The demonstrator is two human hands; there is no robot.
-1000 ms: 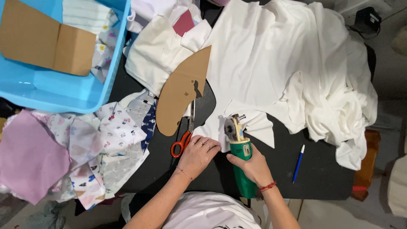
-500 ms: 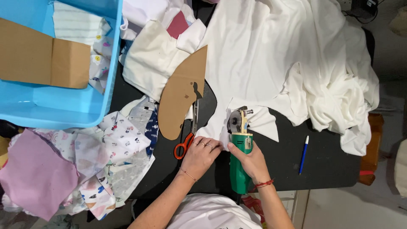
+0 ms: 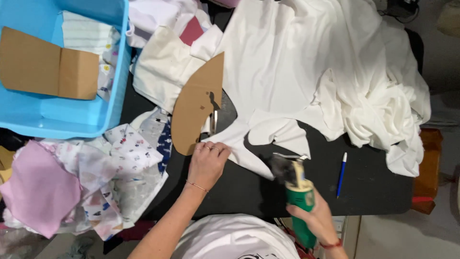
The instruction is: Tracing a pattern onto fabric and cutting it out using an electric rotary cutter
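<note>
**Head view: rotary cutter at the fabric edge**

Head camera shows the right hand [image 3: 318,221] wrapped around a green electric fabric cutter [image 3: 298,192] on the black bench [image 3: 369,187], its blade end just beside the white fabric [image 3: 287,72]. The left hand [image 3: 207,163] lies flat, fingers spread narrow, pressing the fabric corner beside the cardboard pattern [image 3: 197,112].

Risk: the pressing fingers sit near the blade's line; a slip of the fabric could bring them together. Loose folds could bunch and snag.

Surroundings: scissors [image 3: 214,122] lie partly under the pattern, a blue pen [image 3: 341,174] to the right, printed scraps [image 3: 129,168] and a blue bin [image 3: 72,127] to the left.
</note>
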